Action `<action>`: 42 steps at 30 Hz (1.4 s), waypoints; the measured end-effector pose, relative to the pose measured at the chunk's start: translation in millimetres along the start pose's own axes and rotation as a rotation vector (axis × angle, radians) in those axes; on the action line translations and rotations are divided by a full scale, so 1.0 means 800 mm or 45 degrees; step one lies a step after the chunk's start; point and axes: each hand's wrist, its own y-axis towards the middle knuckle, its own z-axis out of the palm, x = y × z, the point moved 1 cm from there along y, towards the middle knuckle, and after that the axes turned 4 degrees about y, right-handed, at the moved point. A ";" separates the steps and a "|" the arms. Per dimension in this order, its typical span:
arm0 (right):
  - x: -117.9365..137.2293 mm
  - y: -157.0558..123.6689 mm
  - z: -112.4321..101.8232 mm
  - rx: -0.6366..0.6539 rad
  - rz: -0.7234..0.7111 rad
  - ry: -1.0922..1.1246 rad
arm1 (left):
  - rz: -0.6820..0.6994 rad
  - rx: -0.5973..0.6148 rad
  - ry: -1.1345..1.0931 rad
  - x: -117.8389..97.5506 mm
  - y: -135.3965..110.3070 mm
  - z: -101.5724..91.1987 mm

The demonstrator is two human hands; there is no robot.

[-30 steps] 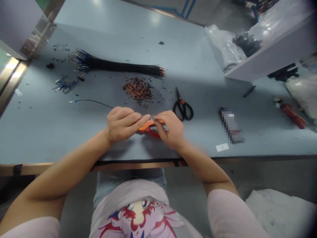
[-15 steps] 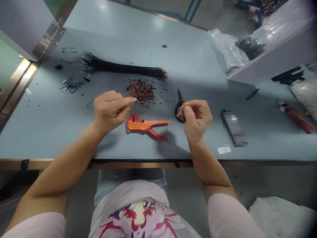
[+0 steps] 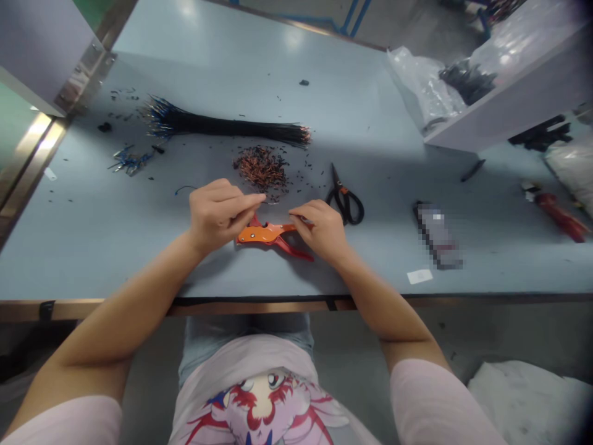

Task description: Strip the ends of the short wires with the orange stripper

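An orange wire stripper [image 3: 262,235] lies on the grey-blue table [image 3: 92,235] near its front edge. My left hand [image 3: 217,213] hovers over the tool's head, fingers pinched on a thin black wire whose other end [image 3: 185,188] trails out to the left. My right hand [image 3: 324,232] rests on the stripper's handles with its fingers curled over them. Just behind the hands lies a pile of stripped wire scraps [image 3: 262,168]. A bundle of black wires [image 3: 222,125] stretches across the table behind that.
Black scissors [image 3: 343,201] lie right of my right hand. A blurred dark object [image 3: 438,235] and a white label [image 3: 419,276] sit further right, a red tool [image 3: 556,216] at the far right. A white shelf [image 3: 500,105] with bags stands back right. Blue connectors [image 3: 127,162] lie left.
My right hand came back from beside the scissors down onto the stripper's handles. My left hand shifted slightly right and lower, still pinching the wire.
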 end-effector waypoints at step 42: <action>-0.013 0.009 -0.009 0.149 0.013 0.117 | -0.327 0.044 0.094 0.014 -0.007 0.014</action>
